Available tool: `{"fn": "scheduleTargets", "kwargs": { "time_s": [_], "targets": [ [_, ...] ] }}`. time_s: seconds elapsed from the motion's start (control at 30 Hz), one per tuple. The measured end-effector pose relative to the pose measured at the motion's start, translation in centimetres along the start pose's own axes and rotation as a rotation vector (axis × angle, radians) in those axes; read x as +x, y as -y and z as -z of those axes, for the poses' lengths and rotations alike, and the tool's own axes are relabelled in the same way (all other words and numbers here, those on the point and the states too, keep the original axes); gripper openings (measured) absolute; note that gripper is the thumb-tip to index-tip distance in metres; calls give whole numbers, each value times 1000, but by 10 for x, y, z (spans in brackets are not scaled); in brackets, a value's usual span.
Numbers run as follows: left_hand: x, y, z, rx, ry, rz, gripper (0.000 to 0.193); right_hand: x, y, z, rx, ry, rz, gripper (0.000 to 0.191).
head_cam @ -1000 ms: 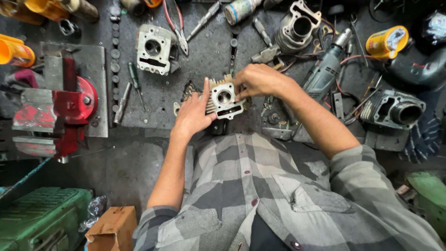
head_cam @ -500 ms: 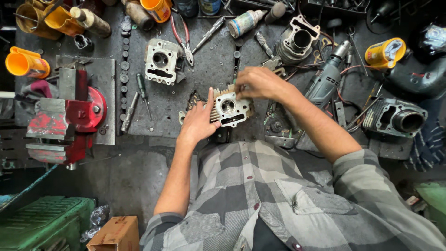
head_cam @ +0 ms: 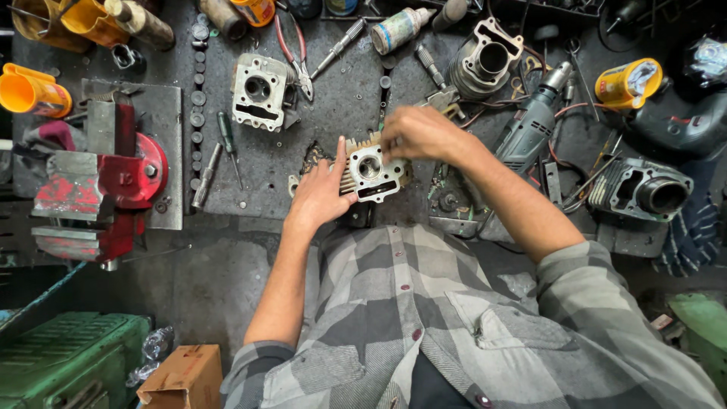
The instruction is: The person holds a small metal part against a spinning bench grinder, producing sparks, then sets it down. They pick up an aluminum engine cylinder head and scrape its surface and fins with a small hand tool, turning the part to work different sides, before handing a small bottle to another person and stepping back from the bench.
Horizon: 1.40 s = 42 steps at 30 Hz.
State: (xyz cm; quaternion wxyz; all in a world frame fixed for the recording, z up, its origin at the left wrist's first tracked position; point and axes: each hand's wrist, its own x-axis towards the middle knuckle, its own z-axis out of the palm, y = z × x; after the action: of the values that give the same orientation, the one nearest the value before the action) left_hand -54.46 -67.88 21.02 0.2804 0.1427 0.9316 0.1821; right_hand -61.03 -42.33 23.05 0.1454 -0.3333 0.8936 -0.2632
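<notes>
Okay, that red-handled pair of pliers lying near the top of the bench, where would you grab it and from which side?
Probably by the two red handles of the pliers, gripped together from above. They lie flat with the handles pointing away from the person and the metal nose toward the spare cylinder head, so reaching in from the far, handle end keeps fingers clear of the crowded nose.
</notes>
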Motion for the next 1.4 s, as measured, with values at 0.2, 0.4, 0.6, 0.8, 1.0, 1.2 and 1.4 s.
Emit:
{"fn": "scheduleTargets", "kwargs": {
  "time_s": [0.2, 0.4, 0.6, 0.8, 1.0, 1.2, 1.4],
  "targets": [
    [0, 0, 0, -5, -15, 3, 120, -2, -6, -2, 18, 33, -5, 30],
    [1, 2, -4, -4, -29, -26, 120, -5, -8, -4, 8, 29, -13, 32],
    [3, 4, -6, 13, -23, -32, 120, -6, -10, -7, 16, 64, -82, 34],
    [3, 4, -8, 4, -25, -28, 120, -13, -15, -18, 34, -12, -73, 33],
    [3, -2, 7, 25, -33, -46, 122, -11, -16, -28, -78, -294, -12, 24],
    [-20, -9, 14, -107, -86, 122, 133, -23, -27, -24, 215, -710, -174, 19],
    [-36, -1, -28, -504, -177, 217, 135, -51, -23, -42, 708, -775, -437, 42]
  ]
}}
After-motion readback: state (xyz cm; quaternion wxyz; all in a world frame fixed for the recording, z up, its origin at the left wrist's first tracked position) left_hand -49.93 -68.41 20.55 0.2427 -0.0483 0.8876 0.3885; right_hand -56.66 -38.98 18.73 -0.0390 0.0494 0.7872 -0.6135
